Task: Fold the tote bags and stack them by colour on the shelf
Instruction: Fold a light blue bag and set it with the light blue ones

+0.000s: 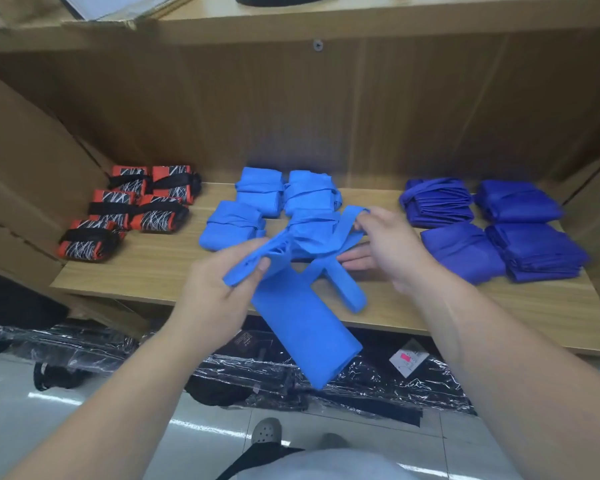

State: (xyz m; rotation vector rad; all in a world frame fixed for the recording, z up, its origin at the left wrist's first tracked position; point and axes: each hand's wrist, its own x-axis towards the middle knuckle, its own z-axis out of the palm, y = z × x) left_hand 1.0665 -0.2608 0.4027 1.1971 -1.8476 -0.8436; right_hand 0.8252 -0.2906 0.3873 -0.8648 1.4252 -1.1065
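The light blue tote bag (305,334), folded into a long narrow strip of smooth matte cloth, hangs in front of the shelf (160,268) edge, its long axis slanting from the bunched top at the upper left down to the square end at the lower right. The left hand (212,292) pinches that bunched top between thumb and curled fingers, while the right hand (392,247) pinches a strap (347,220), pulled out to the right, its lower fingers held straight. Behind lie folded orange-and-black bags (136,209), light blue bags (257,192) and dark blue bags (499,230).
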